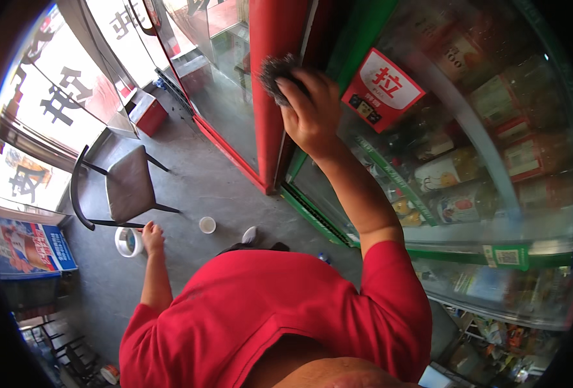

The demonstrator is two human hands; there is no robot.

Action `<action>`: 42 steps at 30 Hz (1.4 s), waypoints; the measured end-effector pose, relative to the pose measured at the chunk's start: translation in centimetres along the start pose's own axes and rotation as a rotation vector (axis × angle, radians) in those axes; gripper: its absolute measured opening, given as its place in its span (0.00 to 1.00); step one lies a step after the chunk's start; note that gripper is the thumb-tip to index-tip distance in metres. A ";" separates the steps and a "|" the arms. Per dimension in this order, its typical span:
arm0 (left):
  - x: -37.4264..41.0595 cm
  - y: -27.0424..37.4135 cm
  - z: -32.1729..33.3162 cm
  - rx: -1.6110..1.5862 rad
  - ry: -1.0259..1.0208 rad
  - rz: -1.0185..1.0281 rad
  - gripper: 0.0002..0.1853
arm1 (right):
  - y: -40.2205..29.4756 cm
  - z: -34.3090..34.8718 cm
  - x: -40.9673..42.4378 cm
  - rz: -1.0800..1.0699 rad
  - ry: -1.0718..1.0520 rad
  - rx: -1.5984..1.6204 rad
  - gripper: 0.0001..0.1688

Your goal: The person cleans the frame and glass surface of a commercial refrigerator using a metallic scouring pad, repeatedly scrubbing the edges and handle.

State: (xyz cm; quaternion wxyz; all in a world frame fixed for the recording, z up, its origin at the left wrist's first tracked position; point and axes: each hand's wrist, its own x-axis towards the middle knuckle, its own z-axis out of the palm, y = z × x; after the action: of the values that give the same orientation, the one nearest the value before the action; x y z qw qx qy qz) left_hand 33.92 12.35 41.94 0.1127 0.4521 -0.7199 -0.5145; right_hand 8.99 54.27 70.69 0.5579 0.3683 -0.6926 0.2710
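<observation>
My right hand (313,109) is raised and grips a dark, fuzzy scouring pad (279,78), probably steel wool, against the edge of a red upright frame (268,131). Just right of that hand stands a glass-door display cooler (364,160) with a green frame and a red-and-white pull sticker (382,89). My left hand (153,237) hangs low on the other side, its fingers curled. It is beside a white round container (129,242); whether it holds anything cannot be told.
A chair (129,182) with a curved back stands at the left. Near my feet a white cup or small tub (207,225) sits on the grey floor. A red box (149,114) is by the windows, and a glass panel with a red bottom rail (228,157) meets the red upright.
</observation>
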 end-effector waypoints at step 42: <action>-15.7 -11.4 0.7 -0.230 0.015 -0.243 0.16 | -0.3 -0.2 26.1 -0.394 -0.137 -0.620 0.10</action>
State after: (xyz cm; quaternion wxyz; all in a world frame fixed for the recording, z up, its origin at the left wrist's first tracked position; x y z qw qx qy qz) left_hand 48.40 24.12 36.77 0.1059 0.5235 -0.5957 -0.5999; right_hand 6.62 48.79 96.15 0.6369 0.3255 -0.6931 -0.0893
